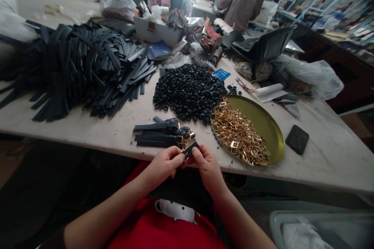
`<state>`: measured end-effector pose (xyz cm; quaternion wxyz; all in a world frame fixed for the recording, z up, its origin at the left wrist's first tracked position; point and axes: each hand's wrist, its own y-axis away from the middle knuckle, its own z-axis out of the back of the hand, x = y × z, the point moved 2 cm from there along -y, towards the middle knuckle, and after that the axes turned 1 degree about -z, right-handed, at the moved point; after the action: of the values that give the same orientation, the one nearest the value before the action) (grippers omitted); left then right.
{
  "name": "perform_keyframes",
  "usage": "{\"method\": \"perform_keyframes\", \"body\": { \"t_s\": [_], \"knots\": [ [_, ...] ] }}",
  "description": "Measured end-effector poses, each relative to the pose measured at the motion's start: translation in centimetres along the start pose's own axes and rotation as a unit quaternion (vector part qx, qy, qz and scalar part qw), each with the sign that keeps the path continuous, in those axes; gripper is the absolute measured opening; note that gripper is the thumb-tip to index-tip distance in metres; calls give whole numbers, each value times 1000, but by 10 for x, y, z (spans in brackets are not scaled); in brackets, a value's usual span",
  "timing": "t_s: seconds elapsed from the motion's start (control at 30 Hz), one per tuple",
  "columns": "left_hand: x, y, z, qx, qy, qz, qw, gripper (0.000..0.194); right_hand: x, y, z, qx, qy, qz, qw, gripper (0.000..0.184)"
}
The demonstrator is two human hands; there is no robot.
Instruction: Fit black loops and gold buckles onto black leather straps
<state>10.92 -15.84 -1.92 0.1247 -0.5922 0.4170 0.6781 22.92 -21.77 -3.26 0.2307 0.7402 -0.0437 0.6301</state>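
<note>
My left hand (168, 161) and my right hand (205, 162) meet at the table's front edge, both closed on one short black strap (191, 149). A bit of gold metal shows by my left fingertips, most likely a buckle; the fingers partly cover it. Just beyond my left hand lie several black straps fitted with gold buckles (159, 140), stacked flat. Behind them is a heap of small black loops (188, 89). To the right, a round gold-coloured tray (273, 130) holds a pile of gold buckles (241, 134).
A large tangle of black strips (84, 62) covers the left of the table. A dark phone (297, 139) lies right of the tray. Scissors (244, 85), a blue packet (221, 74) and a cardboard box (157, 31) sit farther back. A person (242, 2) stands beyond.
</note>
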Motion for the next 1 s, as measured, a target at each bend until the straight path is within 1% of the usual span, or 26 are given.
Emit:
{"method": "perform_keyframes", "body": {
  "t_s": [0.07, 0.1, 0.17, 0.27, 0.33, 0.37, 0.4, 0.43, 0.5, 0.57, 0.6, 0.67, 0.77, 0.8, 0.87, 0.9, 0.93, 0.97, 1.0],
  "knots": [
    [-1, 2, -1, -6, -5, 3, 1000, 25, -2, 1, 0, 3, -8, -6, 1000, 26],
    [0, 3, -2, -9, -7, 2, 1000, 25, -2, 2, 0, -3, 7, 5, 1000, 25],
    [1, 6, -3, -20, -13, -2, 1000, 25, 0, 6, 0, -25, 73, 58, 995, 22],
    [6, 9, -3, -41, -48, -22, 998, 24, 4, 17, -1, -53, 192, 162, 967, 14],
    [8, 13, -3, -62, -88, -52, 993, 23, 5, 23, -2, -52, 229, 199, 951, 9],
    [8, 16, -3, -73, -111, -69, 989, 22, 4, 25, -2, -50, 231, 199, 951, 6],
    [7, 20, -3, -79, -133, -81, 985, 22, 4, 26, -2, -44, 219, 186, 957, 5],
    [6, 24, -3, -77, -152, -85, 982, 23, 3, 26, -2, -32, 194, 159, 968, 7],
    [2, 31, -4, -50, -186, -80, 978, 27, 1, 27, -3, 9, 112, 78, 991, 12],
    [-3, 37, -3, -26, -212, -73, 974, 32, 0, 29, -5, 62, 26, 7, 998, 19],
    [-5, 39, -2, -24, -223, -74, 972, 34, 0, 30, -7, 80, -2, -8, 997, 21],
    [-9, 39, 1, -41, -240, -80, 967, 36, 1, 32, -8, 91, -16, 4, 996, 24],
    [-10, 35, 5, -91, -256, -78, 959, 27, 5, 32, -7, 98, 32, 57, 993, 26],
    [-10, 33, 5, -99, -261, -83, 957, 25, 6, 29, -4, 114, 54, 63, 990, 30],
    [-11, 29, 4, -82, -270, -106, 953, 25, 11, 16, 5, 156, 94, 59, 981, 43],
    [-11, 26, 4, -64, -271, -114, 954, 24, 14, 6, 12, 157, 118, 65, 978, 47],
    [-10, 23, 3, -48, -267, -116, 955, 22, 18, -7, 20, 136, 153, 82, 975, 48],
    [-9, 20, 4, -41, -259, -111, 959, 23, 23, -22, 29, 91, 203, 114, 968, 44],
    [-8, 16, 5, -42, -246, -101, 963, 25, 27, -38, 38, 27, 277, 156, 948, 36]
  ]
}}
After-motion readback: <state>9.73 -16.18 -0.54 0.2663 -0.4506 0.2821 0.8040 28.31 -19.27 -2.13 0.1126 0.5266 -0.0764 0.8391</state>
